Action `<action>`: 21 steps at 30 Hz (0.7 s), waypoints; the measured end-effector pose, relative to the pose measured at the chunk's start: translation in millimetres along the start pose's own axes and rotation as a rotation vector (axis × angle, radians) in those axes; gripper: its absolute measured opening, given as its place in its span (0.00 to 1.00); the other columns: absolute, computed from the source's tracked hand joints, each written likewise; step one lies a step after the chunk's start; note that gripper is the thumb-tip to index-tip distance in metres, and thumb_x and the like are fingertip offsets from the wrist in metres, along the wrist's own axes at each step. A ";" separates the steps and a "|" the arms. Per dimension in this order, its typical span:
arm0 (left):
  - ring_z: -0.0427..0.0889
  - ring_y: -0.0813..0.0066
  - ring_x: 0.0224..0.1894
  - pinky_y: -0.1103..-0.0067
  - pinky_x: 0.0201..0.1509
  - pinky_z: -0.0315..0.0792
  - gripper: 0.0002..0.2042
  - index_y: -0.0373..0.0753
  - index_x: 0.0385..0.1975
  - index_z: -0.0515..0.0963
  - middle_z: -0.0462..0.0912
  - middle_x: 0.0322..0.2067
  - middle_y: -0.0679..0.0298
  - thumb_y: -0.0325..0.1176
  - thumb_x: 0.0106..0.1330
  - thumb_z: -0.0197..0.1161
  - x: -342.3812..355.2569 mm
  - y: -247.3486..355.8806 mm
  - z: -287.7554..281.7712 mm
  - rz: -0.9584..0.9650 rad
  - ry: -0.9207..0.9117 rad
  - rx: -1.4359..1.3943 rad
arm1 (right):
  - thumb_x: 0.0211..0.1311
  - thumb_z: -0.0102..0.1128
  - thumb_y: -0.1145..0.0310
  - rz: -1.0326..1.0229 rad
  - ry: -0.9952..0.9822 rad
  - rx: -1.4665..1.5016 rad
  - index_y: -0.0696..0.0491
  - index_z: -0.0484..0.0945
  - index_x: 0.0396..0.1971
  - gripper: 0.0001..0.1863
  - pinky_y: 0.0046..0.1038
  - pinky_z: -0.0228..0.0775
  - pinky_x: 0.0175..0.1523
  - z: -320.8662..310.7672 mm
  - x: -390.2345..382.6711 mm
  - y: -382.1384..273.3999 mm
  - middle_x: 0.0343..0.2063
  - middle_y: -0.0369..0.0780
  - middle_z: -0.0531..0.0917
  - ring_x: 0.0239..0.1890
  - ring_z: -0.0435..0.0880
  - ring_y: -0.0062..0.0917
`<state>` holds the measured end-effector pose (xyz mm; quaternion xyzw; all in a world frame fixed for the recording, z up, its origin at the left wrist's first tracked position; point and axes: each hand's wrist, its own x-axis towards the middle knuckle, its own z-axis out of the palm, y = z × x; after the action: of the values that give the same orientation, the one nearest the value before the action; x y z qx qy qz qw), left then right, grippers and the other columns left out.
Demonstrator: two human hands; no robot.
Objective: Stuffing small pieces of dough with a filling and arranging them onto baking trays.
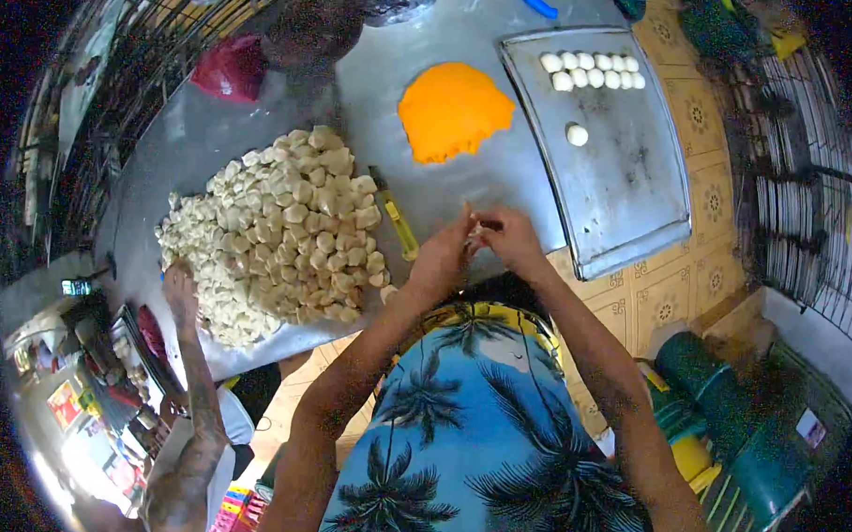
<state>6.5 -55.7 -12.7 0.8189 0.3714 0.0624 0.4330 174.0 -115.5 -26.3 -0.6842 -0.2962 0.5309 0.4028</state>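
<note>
Close together at the table's front edge, my left hand and my right hand meet at the fingertips. Both are closed around a small whitish piece of dough, mostly hidden by the fingers. Left of them lies a large heap of pale dough pieces. A scraper or knife with a yellow handle rests between the heap and my left hand. Beyond my hands spreads a flat orange mass, torn along its near edge. To the right, a metal tray carries two rows of white dough balls and one single ball.
Another person's hand touches the heap's left edge. A dark red bag and a dark bundle sit at the metal table's far left. A blue object lies at the far edge. Green bins stand at lower right.
</note>
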 end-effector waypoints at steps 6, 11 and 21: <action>0.86 0.54 0.42 0.66 0.47 0.80 0.29 0.35 0.66 0.67 0.86 0.38 0.52 0.30 0.64 0.69 15.0 -23.4 4.0 0.029 0.247 -0.186 | 0.61 0.66 0.68 -0.022 0.116 -0.354 0.56 0.87 0.40 0.11 0.29 0.78 0.39 10.1 13.2 -10.7 0.29 0.42 0.86 0.30 0.85 0.26; 0.86 0.69 0.40 0.73 0.49 0.80 0.26 0.34 0.64 0.69 0.88 0.37 0.58 0.27 0.66 0.66 27.5 -24.9 2.3 -0.247 0.151 -0.638 | 0.64 0.65 0.68 -0.336 0.343 -0.234 0.55 0.82 0.52 0.18 0.28 0.77 0.40 0.1 -4.4 5.0 0.42 0.43 0.86 0.35 0.84 0.27; 0.81 0.69 0.53 0.72 0.57 0.76 0.26 0.35 0.65 0.71 0.83 0.51 0.59 0.41 0.72 0.64 57.0 15.3 24.7 -0.528 -0.058 -1.210 | 0.64 0.66 0.70 -0.262 0.406 -0.279 0.59 0.82 0.45 0.12 0.30 0.79 0.46 -93.1 3.3 -34.2 0.35 0.42 0.83 0.39 0.83 0.25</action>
<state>66.3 -39.6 -28.9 0.3140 0.4475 0.1298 0.8272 265.5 -117.7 12.1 -0.7813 -0.3655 0.2805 0.4211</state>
